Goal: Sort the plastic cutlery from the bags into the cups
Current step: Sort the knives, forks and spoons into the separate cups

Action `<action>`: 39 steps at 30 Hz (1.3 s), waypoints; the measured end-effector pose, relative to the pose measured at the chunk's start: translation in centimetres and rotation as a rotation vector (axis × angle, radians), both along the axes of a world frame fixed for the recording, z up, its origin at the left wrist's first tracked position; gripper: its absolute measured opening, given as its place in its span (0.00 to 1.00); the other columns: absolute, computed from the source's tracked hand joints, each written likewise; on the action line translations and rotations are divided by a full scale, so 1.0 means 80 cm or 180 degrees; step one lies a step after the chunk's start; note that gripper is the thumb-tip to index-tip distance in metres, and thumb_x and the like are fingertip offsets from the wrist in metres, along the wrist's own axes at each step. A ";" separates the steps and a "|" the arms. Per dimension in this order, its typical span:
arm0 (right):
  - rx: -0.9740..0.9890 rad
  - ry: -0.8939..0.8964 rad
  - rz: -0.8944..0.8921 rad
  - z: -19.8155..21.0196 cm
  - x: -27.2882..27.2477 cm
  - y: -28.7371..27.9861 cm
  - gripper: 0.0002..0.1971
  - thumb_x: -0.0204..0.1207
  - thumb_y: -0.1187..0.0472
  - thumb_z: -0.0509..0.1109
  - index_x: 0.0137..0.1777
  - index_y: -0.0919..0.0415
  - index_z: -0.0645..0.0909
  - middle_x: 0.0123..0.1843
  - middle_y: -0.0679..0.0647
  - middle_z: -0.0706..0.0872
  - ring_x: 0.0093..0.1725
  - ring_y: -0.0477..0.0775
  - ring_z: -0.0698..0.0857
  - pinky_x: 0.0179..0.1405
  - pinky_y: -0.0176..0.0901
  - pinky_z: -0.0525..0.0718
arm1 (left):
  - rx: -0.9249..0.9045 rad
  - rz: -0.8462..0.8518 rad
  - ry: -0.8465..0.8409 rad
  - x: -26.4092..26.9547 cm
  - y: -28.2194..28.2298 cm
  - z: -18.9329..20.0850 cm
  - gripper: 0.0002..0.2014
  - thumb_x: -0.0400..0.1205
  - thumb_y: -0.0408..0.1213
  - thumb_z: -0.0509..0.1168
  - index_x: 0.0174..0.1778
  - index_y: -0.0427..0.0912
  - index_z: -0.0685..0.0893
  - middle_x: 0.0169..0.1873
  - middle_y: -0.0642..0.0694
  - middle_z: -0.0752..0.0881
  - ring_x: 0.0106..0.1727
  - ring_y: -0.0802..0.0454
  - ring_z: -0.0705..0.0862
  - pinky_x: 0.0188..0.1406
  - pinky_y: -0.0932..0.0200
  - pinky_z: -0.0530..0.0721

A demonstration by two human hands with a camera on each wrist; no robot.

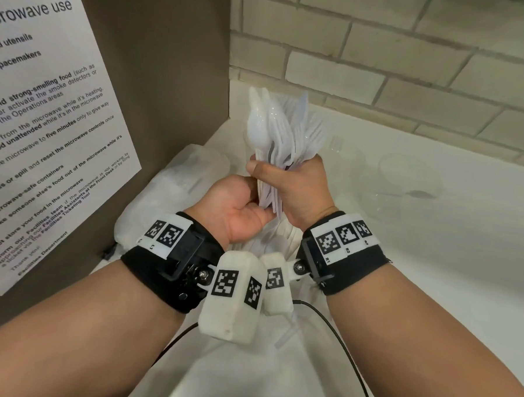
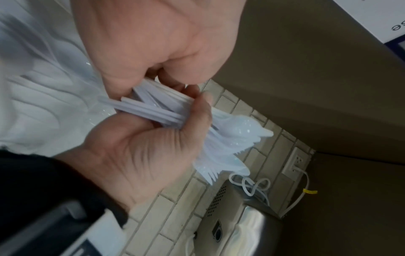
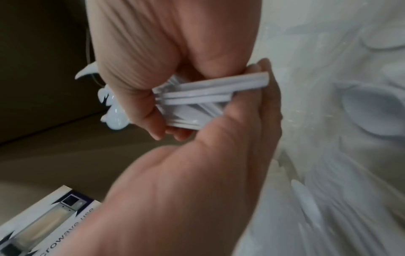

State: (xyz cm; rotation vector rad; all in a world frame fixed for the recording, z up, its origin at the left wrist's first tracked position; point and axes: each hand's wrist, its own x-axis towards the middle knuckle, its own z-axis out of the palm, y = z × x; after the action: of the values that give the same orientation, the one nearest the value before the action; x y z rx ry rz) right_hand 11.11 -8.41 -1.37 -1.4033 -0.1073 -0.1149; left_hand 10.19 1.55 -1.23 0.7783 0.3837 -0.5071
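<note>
A bundle of white plastic cutlery [image 1: 276,129], spoons and forks mixed, stands upright above the counter. My right hand [image 1: 268,171] grips it round the middle, just under the heads. My left hand [image 1: 254,202] holds the handle ends from below, palm up and fingers curled. In the left wrist view the handles [image 2: 153,107] cross between both hands and the heads [image 2: 232,138] fan out beyond. An open clear bag [image 1: 270,247] with more cutlery lies under my wrists; spoons show through it [image 3: 361,112]. A second bag [image 1: 176,187] lies to the left. Clear cups [image 1: 407,181] stand to the right, faint.
A brown panel with a microwave notice [image 1: 46,111] closes the left side, and a brick wall [image 1: 413,69] runs behind the white counter [image 1: 447,284]. A black cable [image 1: 338,339] hangs near my right forearm. The left wrist view shows a steel appliance [image 2: 230,216] and a wall outlet [image 2: 295,162].
</note>
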 end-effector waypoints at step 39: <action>-0.1430 0.0909 0.0857 -0.005 -0.040 -0.001 0.12 0.70 0.64 0.79 0.36 0.60 0.77 0.25 0.55 0.79 0.20 0.53 0.77 0.19 0.38 0.74 | 0.1346 0.1147 -0.2594 0.008 0.028 0.034 0.16 0.66 0.24 0.75 0.45 0.44 0.81 0.38 0.47 0.86 0.40 0.52 0.85 0.46 0.55 0.84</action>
State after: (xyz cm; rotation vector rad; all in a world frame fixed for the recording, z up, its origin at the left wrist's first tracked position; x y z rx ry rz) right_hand 7.87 -8.49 -1.78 -1.8223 -0.0864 0.3526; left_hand 10.81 3.83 1.52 1.2174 -0.1432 0.2579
